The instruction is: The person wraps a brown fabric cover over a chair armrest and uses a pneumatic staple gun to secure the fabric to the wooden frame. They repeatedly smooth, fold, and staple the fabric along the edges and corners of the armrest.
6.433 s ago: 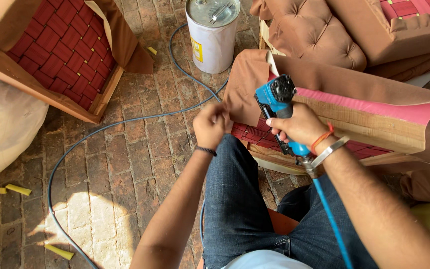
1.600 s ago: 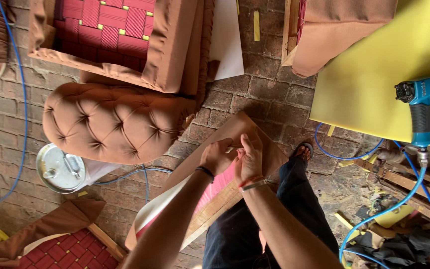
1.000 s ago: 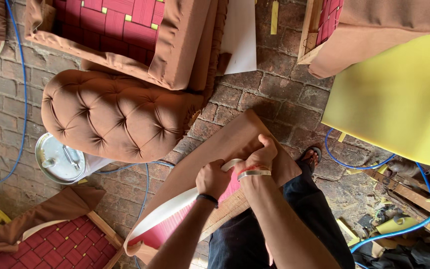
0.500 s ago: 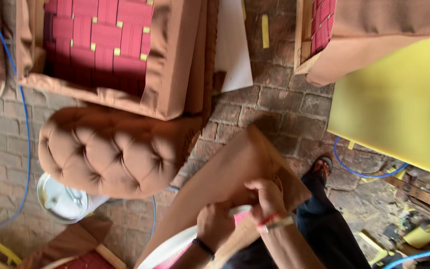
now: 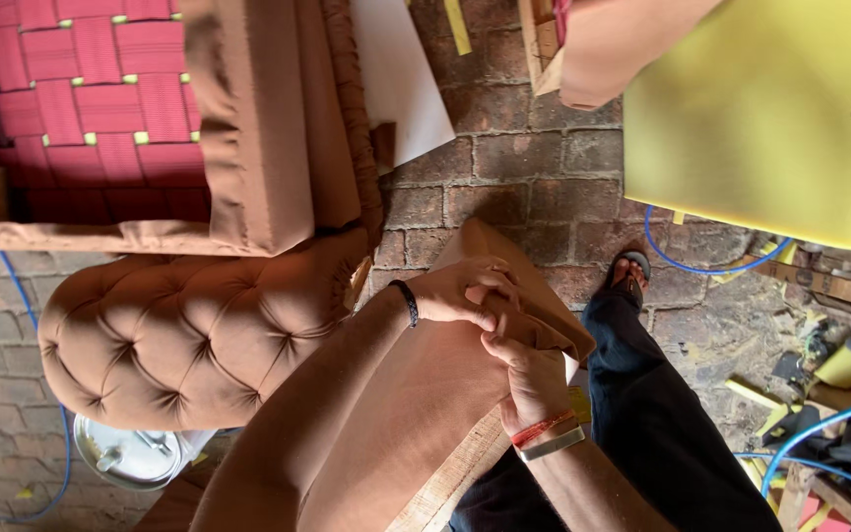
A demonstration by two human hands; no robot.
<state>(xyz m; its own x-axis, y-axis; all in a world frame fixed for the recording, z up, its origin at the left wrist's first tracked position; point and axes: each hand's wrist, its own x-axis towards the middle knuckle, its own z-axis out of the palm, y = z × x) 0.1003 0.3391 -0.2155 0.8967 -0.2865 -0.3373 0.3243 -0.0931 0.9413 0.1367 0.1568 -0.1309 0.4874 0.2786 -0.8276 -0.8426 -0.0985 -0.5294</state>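
Two hands [image 5: 490,325] on diagonal upholstered panel [image 5: 386,414]

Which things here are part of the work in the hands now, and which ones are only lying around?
In hand:
- left hand and right hand, both gripping the brown fabric
- wooden frame piece under that fabric

Lying about:
- tufted cushion
- yellow foam sheet
- blue hose
- metal can
- red-webbed sofa frame
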